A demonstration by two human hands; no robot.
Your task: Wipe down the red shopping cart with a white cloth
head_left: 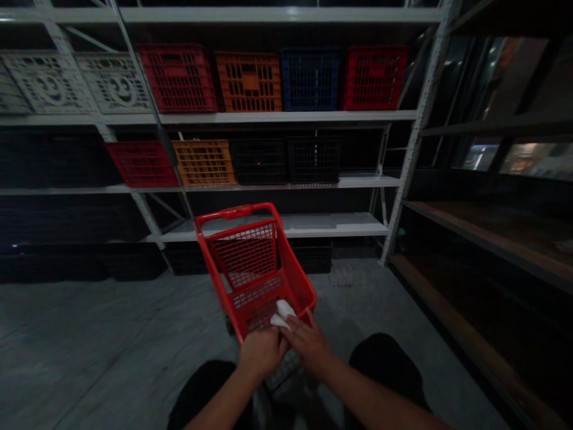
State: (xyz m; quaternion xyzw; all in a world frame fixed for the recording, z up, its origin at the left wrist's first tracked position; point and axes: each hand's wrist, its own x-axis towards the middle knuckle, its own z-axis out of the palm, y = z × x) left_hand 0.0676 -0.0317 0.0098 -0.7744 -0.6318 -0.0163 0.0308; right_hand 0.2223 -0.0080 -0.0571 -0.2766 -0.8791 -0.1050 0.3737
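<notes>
A red plastic shopping cart (293,276) stands on the floor in front of me, its handle on the far side. At its near rim, my left hand (264,351) is closed, its fingers mostly hidden from view. My right hand (308,343) touches a crumpled white cloth or tissue (284,313) between thumb and fingers, close beside the left hand. The white piece sticks out over the inside of the cart. No items show in the visible part of the basket.
White metal shelves (331,224) hold red, orange (249,80), blue (310,79), white and black crates. Dark shelving (483,236) runs along the right. My knees (385,364) are on both sides of the cart's near end.
</notes>
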